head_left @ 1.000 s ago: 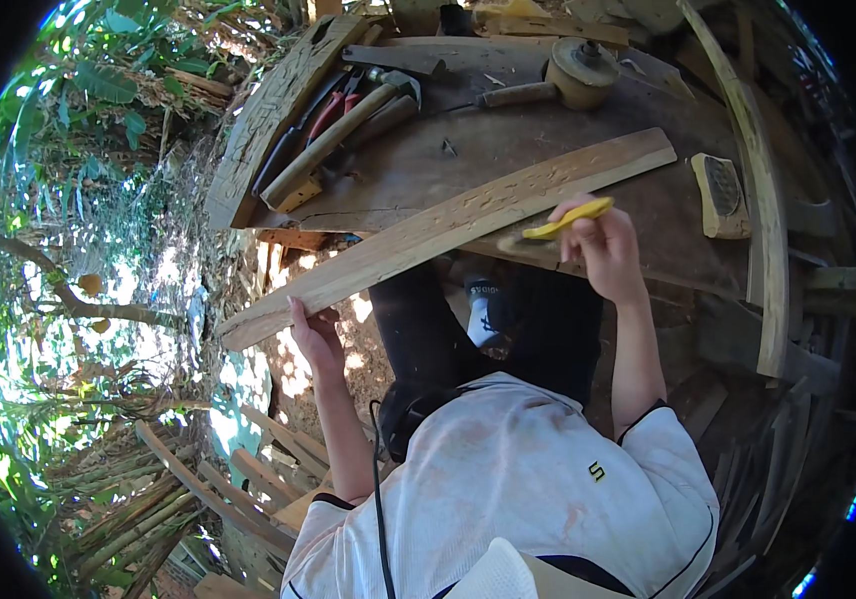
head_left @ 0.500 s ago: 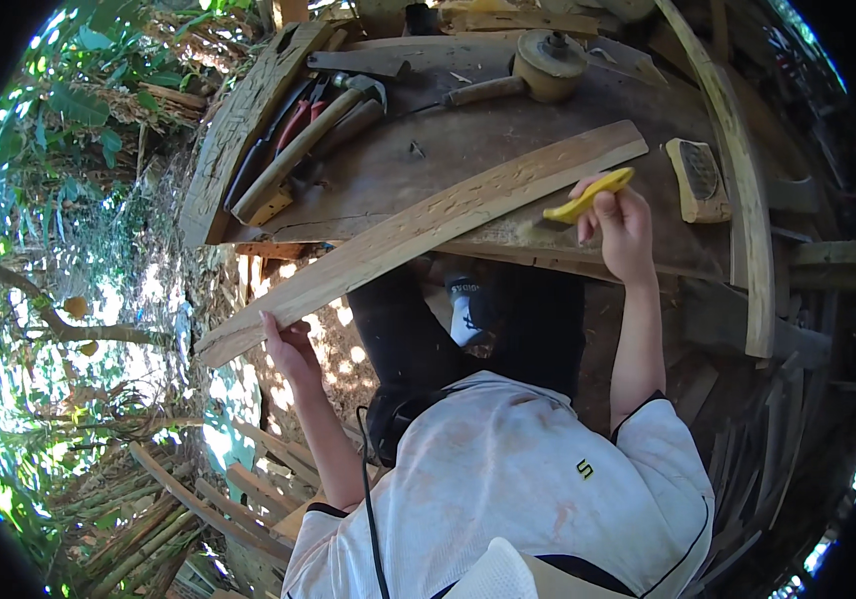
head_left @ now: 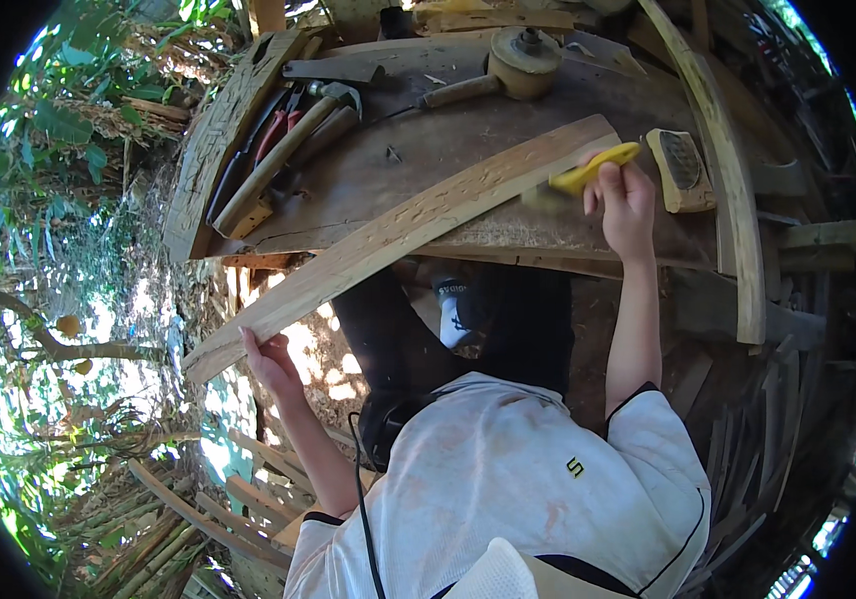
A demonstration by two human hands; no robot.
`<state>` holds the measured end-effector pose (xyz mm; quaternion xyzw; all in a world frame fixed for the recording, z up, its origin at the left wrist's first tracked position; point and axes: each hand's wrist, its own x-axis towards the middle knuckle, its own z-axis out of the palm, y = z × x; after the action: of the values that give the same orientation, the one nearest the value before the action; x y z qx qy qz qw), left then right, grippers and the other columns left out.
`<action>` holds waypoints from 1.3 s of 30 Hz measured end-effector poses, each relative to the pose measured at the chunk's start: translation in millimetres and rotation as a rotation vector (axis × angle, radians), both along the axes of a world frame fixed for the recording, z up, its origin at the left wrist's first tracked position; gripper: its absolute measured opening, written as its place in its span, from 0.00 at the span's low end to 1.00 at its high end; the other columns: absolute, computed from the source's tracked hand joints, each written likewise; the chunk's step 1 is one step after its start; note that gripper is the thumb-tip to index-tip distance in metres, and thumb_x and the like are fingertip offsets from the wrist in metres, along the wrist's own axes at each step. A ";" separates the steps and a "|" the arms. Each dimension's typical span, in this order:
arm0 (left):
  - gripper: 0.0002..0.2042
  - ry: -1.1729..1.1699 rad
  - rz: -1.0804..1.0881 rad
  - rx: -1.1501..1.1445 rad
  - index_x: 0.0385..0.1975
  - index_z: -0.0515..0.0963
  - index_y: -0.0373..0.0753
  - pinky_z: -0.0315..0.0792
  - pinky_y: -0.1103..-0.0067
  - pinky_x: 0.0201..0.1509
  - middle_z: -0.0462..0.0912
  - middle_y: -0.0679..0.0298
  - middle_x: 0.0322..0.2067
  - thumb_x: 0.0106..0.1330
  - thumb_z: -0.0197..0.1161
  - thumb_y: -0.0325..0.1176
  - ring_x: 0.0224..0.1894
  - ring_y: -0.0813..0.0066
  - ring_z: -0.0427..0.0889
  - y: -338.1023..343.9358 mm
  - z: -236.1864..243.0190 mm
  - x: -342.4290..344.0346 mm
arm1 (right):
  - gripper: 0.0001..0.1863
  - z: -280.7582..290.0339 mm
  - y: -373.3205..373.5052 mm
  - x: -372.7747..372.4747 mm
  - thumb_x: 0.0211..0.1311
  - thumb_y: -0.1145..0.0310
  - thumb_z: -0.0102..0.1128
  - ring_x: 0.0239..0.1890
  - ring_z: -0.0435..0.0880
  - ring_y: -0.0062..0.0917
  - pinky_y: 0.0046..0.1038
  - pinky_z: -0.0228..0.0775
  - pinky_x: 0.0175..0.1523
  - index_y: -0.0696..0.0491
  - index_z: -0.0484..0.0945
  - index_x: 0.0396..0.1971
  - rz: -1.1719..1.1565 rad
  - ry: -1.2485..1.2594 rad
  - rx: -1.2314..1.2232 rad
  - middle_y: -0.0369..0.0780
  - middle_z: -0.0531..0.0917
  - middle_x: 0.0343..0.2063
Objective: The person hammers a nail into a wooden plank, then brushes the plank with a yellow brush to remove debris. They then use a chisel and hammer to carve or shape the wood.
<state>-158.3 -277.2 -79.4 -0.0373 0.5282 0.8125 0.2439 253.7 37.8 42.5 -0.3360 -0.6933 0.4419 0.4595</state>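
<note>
While the left hand [head_left: 270,361] grips the low end of a long plank [head_left: 398,235] slanting across mid-frame, the right hand [head_left: 624,200] clasps a yellow brush [head_left: 596,168], seemingly at its upper end. Beneath lies a worn wooden workbench [head_left: 448,150], with foliage at left.

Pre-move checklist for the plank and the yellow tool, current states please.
1. Left hand grips the plank at its near end: ok.
2. Right hand holds the yellow tool at the plank's far end: ok.
3. Plank's far end rests on the workbench: ok.
4. Near end overhangs the bench, held up only by the left hand: not ok.
5. Hammer and brush block lie apart from the plank: ok.
6. Tool's working edge touching the wood: cannot tell.
</note>
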 end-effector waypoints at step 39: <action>0.17 0.013 -0.017 0.019 0.53 0.76 0.35 0.70 0.86 0.34 0.83 0.65 0.41 0.80 0.58 0.43 0.33 0.83 0.76 -13.1 -3.6 3.6 | 0.15 -0.5 29.4 14.0 0.79 0.59 0.55 0.21 0.81 0.21 0.24 0.72 0.29 0.55 0.82 0.44 -0.388 -0.104 0.119 0.40 0.86 0.32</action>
<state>-154.7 -290.3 -82.9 -0.0253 0.5224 0.8155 0.2478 267.7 67.2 42.0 -0.4578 -0.6635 0.2854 0.5184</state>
